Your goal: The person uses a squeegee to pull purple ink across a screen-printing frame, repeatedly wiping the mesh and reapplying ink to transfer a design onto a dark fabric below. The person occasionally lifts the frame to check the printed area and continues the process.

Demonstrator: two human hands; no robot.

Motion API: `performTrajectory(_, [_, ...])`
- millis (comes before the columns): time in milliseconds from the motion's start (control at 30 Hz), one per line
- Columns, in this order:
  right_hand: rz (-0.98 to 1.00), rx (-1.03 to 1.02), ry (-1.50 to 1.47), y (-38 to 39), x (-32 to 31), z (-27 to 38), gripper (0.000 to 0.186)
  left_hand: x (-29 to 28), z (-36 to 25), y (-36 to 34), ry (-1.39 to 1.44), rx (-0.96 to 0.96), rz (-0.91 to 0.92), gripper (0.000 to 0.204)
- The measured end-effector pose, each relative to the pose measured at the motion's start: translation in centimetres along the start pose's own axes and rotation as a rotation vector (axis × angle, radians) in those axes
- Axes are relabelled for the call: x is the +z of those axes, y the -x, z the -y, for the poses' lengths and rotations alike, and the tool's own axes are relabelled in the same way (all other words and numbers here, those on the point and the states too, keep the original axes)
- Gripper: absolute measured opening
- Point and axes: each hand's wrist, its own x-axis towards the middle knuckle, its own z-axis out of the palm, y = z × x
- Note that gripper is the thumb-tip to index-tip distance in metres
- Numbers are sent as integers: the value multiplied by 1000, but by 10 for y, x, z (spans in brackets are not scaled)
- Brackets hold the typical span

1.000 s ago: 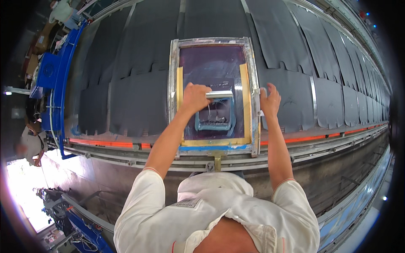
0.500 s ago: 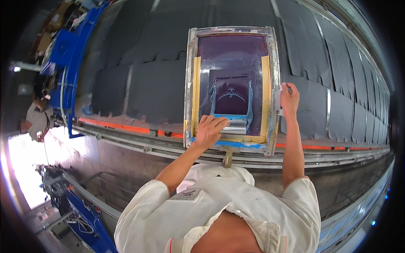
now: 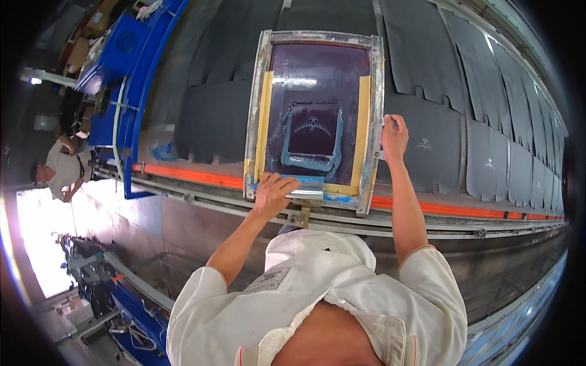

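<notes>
An aluminium-framed screen [image 3: 265,55] with purple mesh and yellow tape lies over the dark panels. Inside it, blue ink [image 3: 308,163] borders a dark rectangle [image 3: 312,137] bearing a pale arched design. My left hand [image 3: 273,195] is closed on a metal squeegee [image 3: 305,193] at the screen's lower edge, beyond the ink. At the frame's right side, my right hand [image 3: 395,137] holds the edge with curled fingers.
Rows of dark grey panels [image 3: 415,55], some printed with a pale design [image 3: 423,144], cover the long table. An orange strip [image 3: 189,177] and metal rails line its near edge. At left stands a blue machine [image 3: 125,43], with another person [image 3: 61,171] beside it.
My left hand has drawn the squeegee down from the top of the inked rectangle to the frame's bottom edge, uncovering the pale design. My right hand has stayed at the frame's right side.
</notes>
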Motion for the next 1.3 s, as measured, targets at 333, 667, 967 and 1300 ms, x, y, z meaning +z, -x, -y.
performTrajectory(333, [-43,-326,442,-12,10,-7,30,35,97,-144,67,42,92,24])
performTrajectory(667, [698,-708,862,-7,109,103,27,28,119,-211,125,-164,328,20])
performTrajectory(967, [826,-671,892,57,83,89,20,24,94,-144,155,-84,352,28])
performTrajectory(1300, [829,-624,870,44,92,95,24,37,101,-149,140,-69,243,27])
